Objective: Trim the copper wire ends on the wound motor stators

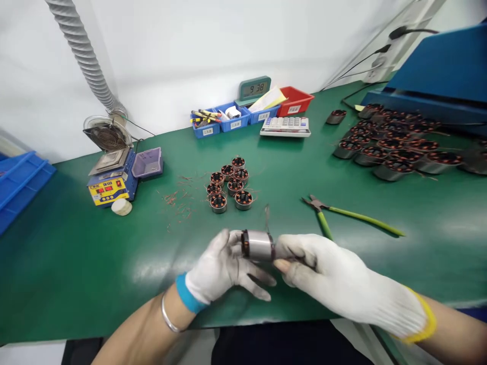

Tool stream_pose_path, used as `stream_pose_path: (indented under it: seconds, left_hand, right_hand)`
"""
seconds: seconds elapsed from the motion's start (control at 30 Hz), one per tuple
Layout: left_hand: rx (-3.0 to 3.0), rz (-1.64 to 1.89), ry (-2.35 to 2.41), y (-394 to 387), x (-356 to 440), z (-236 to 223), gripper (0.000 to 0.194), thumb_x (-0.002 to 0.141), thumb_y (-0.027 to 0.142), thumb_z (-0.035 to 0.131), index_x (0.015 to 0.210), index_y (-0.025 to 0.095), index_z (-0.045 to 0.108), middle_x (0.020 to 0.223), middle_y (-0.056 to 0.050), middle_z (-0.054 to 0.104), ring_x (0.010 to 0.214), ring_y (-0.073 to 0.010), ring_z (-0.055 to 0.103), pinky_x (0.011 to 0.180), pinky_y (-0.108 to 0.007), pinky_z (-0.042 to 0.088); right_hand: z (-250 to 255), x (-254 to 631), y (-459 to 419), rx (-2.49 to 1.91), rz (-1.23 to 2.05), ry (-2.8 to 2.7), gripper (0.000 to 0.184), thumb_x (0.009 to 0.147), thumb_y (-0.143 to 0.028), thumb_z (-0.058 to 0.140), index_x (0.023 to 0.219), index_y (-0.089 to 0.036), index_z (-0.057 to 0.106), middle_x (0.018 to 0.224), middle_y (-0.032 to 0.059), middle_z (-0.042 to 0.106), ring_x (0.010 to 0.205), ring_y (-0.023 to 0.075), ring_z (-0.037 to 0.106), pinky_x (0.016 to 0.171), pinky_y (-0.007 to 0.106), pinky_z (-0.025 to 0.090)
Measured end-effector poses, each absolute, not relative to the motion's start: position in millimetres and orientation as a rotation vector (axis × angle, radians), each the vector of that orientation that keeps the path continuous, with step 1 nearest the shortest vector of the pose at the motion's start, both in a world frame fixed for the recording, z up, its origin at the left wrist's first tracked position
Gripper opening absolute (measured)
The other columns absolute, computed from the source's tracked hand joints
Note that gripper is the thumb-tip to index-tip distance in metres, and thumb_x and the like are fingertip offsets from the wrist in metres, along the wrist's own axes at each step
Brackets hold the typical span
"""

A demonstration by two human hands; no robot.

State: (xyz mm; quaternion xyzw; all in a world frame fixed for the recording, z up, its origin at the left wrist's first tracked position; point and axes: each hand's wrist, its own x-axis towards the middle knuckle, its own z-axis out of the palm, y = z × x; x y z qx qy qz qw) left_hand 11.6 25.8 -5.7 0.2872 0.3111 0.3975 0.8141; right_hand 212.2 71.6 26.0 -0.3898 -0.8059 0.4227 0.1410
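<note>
A motor stator [259, 245], a silver metal ring with dark ends and copper windings, lies sideways between my hands above the bench. My right hand [327, 276], in a white glove with a bare thumb tip, pinches its right end. At the stator's left end, my left hand [224, 266], in a thin white glove with a blue cuff, steadies it with thumb and forefinger. The lower fingers of that hand spread out beneath the stator. Thin wire ends [267, 215] stick up from the stator's right end. Green-handled cutting pliers [317, 204] lie with their handles apart beyond my right hand.
Several smaller stators [235, 186] stand mid-bench beside copper wire scraps [178, 198]. More stators [395, 144] crowd the right side by a blue bin [437, 76]. A blue-yellow heating device [110, 187] stands left, near a purple tray [147, 163]. A calculator [285, 126] lies at the back.
</note>
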Motion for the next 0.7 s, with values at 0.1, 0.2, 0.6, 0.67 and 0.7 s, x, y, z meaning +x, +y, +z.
stream_pose_path:
  seconds: [0.1, 0.2, 0.6, 0.67, 0.7]
  left_hand:
    - [0.693, 0.706, 0.853, 29, 13, -10, 0.066, 0.068, 0.074, 0.073, 0.097, 0.016, 0.059, 0.067, 0.000, 0.061, 0.043, -0.0140, 0.058, 0.042, -0.025, 0.047]
    - [0.840, 0.951, 0.966, 28, 11, 1, 0.059, 0.056, 0.051, 0.093, 0.093, 0.019, 0.061, 0.088, -0.003, 0.068, 0.065, -0.0154, 0.067, 0.058, -0.026, 0.053]
    - [0.717, 0.881, 0.832, 27, 16, 1, 0.054, 0.063, 0.058, 0.086, 0.091, 0.017, 0.065, 0.090, -0.006, 0.068, 0.075, -0.0223, 0.069, 0.074, -0.041, 0.058]
    - [0.705, 1.201, 0.749, 27, 12, 8, 0.046, 0.060, 0.053, 0.088, 0.072, 0.018, 0.061, 0.097, -0.007, 0.069, 0.093, -0.0262, 0.069, 0.089, -0.044, 0.056]
    - [0.675, 1.285, 0.721, 28, 11, 10, 0.047, 0.065, 0.057, 0.083, 0.063, 0.018, 0.056, 0.097, -0.008, 0.069, 0.097, -0.0270, 0.069, 0.092, -0.045, 0.055]
  right_hand:
    - [23, 211, 70, -1.121, 0.963, -2.563, 0.018, 0.084, -0.030, 0.051, 0.067, -0.022, 0.052, 0.062, 0.0010, 0.058, 0.057, 0.0148, 0.047, 0.053, 0.027, 0.032]
    - [24, 211, 73, -1.232, 1.046, -2.505, 0.017, 0.084, -0.032, 0.051, 0.069, -0.023, 0.051, 0.062, 0.0010, 0.058, 0.056, 0.0155, 0.048, 0.053, 0.028, 0.032]
    - [26, 213, 72, -1.168, 1.501, -2.270, 0.025, 0.087, -0.042, 0.051, 0.071, -0.023, 0.051, 0.059, -0.0012, 0.056, 0.054, 0.0144, 0.048, 0.051, 0.027, 0.036]
    - [27, 212, 72, -1.163, 1.618, -2.212, 0.025, 0.087, -0.043, 0.049, 0.073, -0.023, 0.050, 0.058, -0.0009, 0.055, 0.053, 0.0147, 0.049, 0.051, 0.027, 0.036]
    - [28, 211, 72, -1.181, 1.638, -2.217, 0.025, 0.087, -0.043, 0.049, 0.073, -0.022, 0.051, 0.058, -0.0004, 0.056, 0.053, 0.0148, 0.049, 0.051, 0.027, 0.036]
